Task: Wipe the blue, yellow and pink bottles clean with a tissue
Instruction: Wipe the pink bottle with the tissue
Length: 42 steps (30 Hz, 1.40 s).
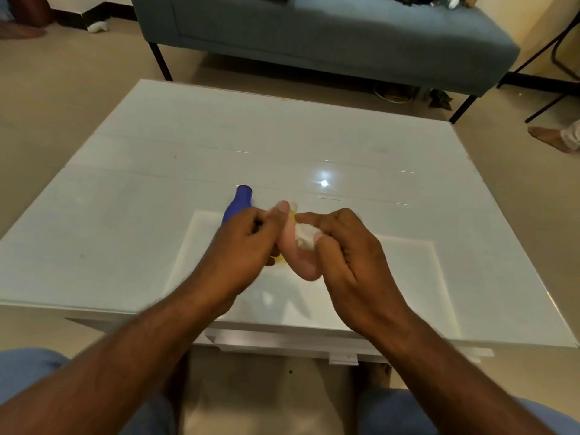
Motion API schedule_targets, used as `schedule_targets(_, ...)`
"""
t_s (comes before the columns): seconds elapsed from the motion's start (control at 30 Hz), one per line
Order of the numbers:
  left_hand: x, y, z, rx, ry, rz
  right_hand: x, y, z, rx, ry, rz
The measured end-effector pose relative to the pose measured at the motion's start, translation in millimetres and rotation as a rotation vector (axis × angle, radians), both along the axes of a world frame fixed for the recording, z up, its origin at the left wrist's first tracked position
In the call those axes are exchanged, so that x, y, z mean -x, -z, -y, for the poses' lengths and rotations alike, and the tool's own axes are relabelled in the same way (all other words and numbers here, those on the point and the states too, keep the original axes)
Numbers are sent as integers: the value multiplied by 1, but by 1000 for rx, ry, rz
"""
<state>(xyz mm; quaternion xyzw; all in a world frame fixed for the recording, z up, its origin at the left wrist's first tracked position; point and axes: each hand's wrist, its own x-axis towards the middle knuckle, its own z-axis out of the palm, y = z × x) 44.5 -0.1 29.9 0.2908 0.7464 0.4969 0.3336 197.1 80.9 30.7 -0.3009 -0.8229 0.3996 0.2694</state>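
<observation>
My left hand (pixel 241 246) grips the upper part of the pink bottle (pixel 303 266), which hangs tilted just above the white table (pixel 314 136). My right hand (pixel 348 255) pinches a crumpled white tissue (pixel 304 237) against the bottle's side. The blue bottle (pixel 238 204) lies on the table behind my left hand, its lower end hidden by the hand. Only small patches of the yellow bottle (pixel 293 213) show behind the pink bottle and my fingers, so I cannot tell how it lies.
The glossy table has a lighter rectangular panel (pixel 408 271) under my hands. A grey-blue sofa (pixel 314 32) on thin black legs stands beyond the table's far edge. Another person's bare foot (pixel 549 139) rests on the floor at the right. My knees are at the bottom.
</observation>
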Motion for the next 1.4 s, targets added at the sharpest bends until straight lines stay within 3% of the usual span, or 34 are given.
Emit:
schedule_targets(0.1,8,-4,1,-16,-70,-9,-3,3,-3,-117,-14,26)
schedule_targets(0.23,-8,2,7,-24,69,-74,-3,-2,-6,-37,54,-21)
schedule_targets(0.43,6,-6,1,-84,-133,6,-8,-5,-4,-67,66,71)
schedule_targets(0.6,-13,-5,6,-51,121,-244,-3,-7,-5,-104,171,-135)
schedule_targets(0.83,1,-9,7,-116,1,-42,-9,-8,-23,-57,244,-191)
schedule_targets(1.03,-14,-3,8,-100,76,-156,-4,-4,-1,-251,5,-106)
schedule_targets(1.23,-4,-6,6,-118,-49,-70,-11,-9,-19,-201,112,-56)
schedule_targets(1.4,-16,-1,7,-94,42,-116,-9,-2,-10,-337,39,-100)
